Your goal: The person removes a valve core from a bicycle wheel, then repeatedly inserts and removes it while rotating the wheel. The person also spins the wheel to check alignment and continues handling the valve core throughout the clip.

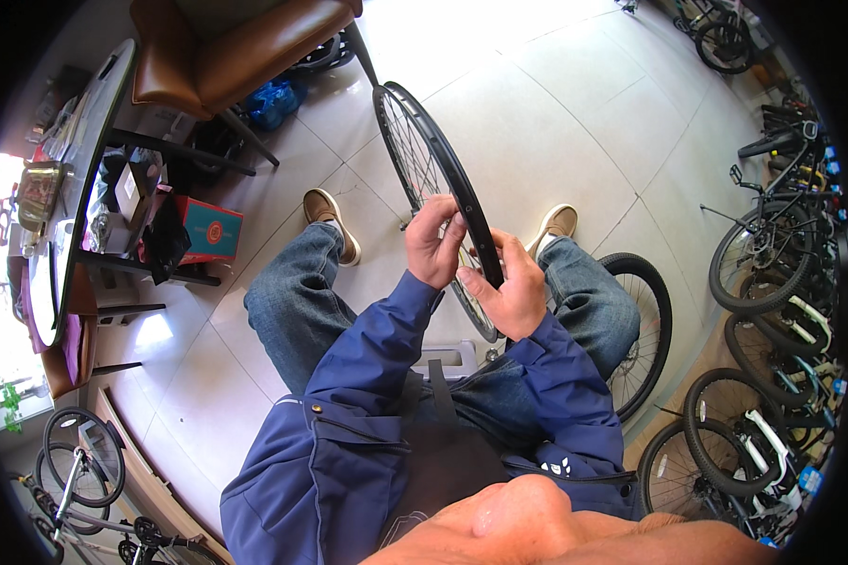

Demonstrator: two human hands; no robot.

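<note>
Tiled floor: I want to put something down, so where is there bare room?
Bare tile lies between the held wheel, the right shoe and the bicycles at right; a smaller patch between the left shoe and the red-and-teal box. Crowded: under the table, and along the bicycles.

A bike shop, it seems: many bikes [756, 308] at the right, a silver bike [70, 488] lower left, a wheel [454, 168] in the middle.

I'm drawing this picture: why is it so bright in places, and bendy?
Head view: the window and the far floor glare white; head view: the fisheye lens bends straight edges near the black border; head view: the bicycle wheel looks fairly sharp.
</note>
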